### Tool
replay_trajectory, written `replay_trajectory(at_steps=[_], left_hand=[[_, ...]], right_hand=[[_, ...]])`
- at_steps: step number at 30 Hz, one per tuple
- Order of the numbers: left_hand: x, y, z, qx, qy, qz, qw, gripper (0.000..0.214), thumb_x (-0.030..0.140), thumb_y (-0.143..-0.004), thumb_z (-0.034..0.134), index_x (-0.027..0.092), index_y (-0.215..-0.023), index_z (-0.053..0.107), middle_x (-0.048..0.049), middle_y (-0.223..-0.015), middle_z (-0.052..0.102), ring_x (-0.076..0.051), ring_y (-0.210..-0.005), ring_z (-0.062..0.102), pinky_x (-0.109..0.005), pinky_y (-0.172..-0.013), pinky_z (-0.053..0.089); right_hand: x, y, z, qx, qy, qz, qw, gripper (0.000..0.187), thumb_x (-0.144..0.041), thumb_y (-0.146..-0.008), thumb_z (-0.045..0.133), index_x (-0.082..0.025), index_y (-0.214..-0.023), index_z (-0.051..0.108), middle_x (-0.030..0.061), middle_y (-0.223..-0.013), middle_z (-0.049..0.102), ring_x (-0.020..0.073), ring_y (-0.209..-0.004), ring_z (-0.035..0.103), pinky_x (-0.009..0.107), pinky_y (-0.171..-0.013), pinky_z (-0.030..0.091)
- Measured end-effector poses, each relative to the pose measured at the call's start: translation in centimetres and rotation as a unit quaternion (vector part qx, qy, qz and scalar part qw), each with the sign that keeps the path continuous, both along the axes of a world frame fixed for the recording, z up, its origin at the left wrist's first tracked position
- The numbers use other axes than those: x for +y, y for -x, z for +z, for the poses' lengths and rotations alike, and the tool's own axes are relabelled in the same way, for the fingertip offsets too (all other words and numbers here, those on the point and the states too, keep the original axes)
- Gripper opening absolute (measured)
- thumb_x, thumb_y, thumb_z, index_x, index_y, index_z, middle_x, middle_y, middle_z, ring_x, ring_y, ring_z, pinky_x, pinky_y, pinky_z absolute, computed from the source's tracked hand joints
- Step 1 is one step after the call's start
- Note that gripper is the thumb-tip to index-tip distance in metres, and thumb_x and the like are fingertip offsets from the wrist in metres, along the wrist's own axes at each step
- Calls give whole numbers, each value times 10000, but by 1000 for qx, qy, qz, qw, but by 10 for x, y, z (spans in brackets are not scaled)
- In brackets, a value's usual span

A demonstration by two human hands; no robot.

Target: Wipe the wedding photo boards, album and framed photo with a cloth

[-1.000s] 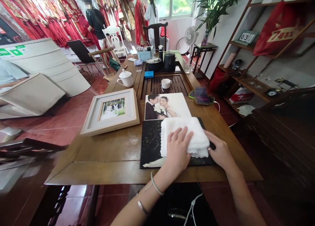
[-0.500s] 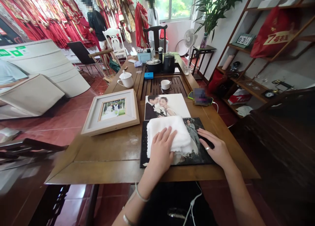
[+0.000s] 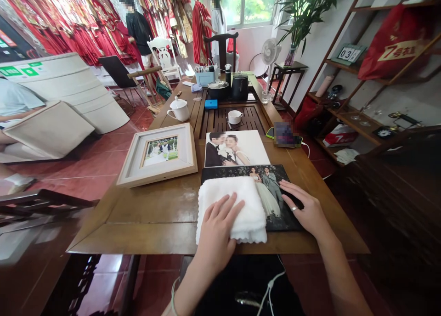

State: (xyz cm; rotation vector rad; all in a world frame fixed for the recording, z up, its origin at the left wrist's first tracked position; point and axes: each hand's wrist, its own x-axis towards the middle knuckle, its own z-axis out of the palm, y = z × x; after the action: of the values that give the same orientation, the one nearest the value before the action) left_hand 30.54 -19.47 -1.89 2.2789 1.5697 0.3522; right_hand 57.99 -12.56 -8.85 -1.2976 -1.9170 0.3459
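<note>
A folded white cloth (image 3: 248,192) lies over the left part of a dark wedding photo panel (image 3: 285,222). My left hand (image 3: 220,228) rests flat on the cloth with its fingers spread. At the panel's right side, my right hand (image 3: 305,208), with a ring on one finger, touches the surface with fingers stretched out. The couple on the panel shows between the cloth and my right hand. Just beyond it lies a pale photo panel (image 3: 257,146), also of a couple. To the left sits a light wooden picture frame (image 3: 165,169) with a small photo.
Farther along the wooden table (image 3: 144,215) stand a lidded white teapot (image 3: 179,109), a white cup (image 3: 234,117), a blue box (image 3: 211,104) and dark pots (image 3: 240,86). A phone (image 3: 287,135) with a cable lies near the right edge. Two people stand by the garments at the back.
My left hand has slid the cloth toward me and slightly left, so more of the couple on the dark panel shows. My right hand has stayed at the panel's right side.
</note>
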Motion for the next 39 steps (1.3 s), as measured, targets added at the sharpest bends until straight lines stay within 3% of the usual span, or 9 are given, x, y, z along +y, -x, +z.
replay_trajectory(at_steps=[9, 13, 18, 23, 28, 31, 35, 39], left_hand=[[69, 4, 9, 11, -7, 19, 1000, 737, 16, -694, 529, 236, -1392, 442, -39, -1528, 376, -238, -1412, 314, -443, -1137, 296], [80, 6, 9, 11, -15, 21, 1000, 668, 45, -744, 554, 219, -1382, 457, -46, -1519, 391, -240, -1410, 317, -429, -1145, 283], [63, 8, 1, -8, -39, 42, 998, 710, 11, -702, 526, 247, -1369, 465, -27, -1516, 397, -224, -1411, 313, -438, -1131, 295], [26, 13, -3, -10, -44, 59, 997, 849, -29, -590, 444, 247, -1393, 443, 4, -1528, 375, -212, -1419, 293, -435, -1131, 285], [-15, 19, -7, -16, -44, 62, 997, 890, -18, -562, 412, 279, -1401, 438, 25, -1530, 368, -217, -1421, 296, -439, -1122, 297], [-29, 22, -9, -17, -42, 64, 997, 922, -13, -533, 406, 292, -1402, 439, 30, -1528, 370, -225, -1418, 305, -442, -1120, 300], [-23, 17, -7, -12, -33, 60, 998, 927, -7, -504, 424, 273, -1387, 461, 19, -1524, 378, -246, -1413, 308, -457, -1110, 308], [6, 3, -4, -11, -29, 53, 998, 867, -9, -538, 453, 243, -1368, 478, 3, -1525, 380, -243, -1404, 315, -457, -1122, 289]], right_hand=[[0, 1, 2, 6, 7, -5, 1000, 280, -282, -911, 527, -228, -1147, 666, 80, -1258, 656, 244, -1182, 608, 451, -1044, 482], [0, 1, 2, 7, 9, -6, 1000, 277, -284, -909, 533, -226, -1143, 668, 76, -1263, 653, 240, -1182, 608, 437, -1050, 479], [0, 1, 2, 7, 6, -7, 1000, 274, -283, -912, 532, -222, -1144, 664, 78, -1258, 655, 233, -1176, 611, 433, -1041, 488], [0, 2, 3, 6, 4, -3, 1000, 274, -275, -913, 529, -234, -1151, 660, 76, -1263, 652, 233, -1180, 609, 441, -1033, 496], [-1, 2, 4, 10, 5, -2, 1000, 280, -284, -913, 525, -232, -1150, 664, 78, -1251, 659, 239, -1178, 611, 445, -1037, 492], [-1, 2, 4, 12, 8, -1, 1000, 287, -288, -911, 524, -244, -1157, 664, 70, -1255, 658, 245, -1180, 609, 450, -1040, 488], [0, 1, 2, 10, 6, -4, 1000, 281, -287, -909, 528, -232, -1148, 666, 79, -1255, 657, 243, -1181, 608, 451, -1046, 482], [0, 1, 2, 10, 7, -3, 1000, 272, -285, -910, 528, -225, -1136, 667, 82, -1252, 659, 237, -1174, 613, 445, -1041, 486]])
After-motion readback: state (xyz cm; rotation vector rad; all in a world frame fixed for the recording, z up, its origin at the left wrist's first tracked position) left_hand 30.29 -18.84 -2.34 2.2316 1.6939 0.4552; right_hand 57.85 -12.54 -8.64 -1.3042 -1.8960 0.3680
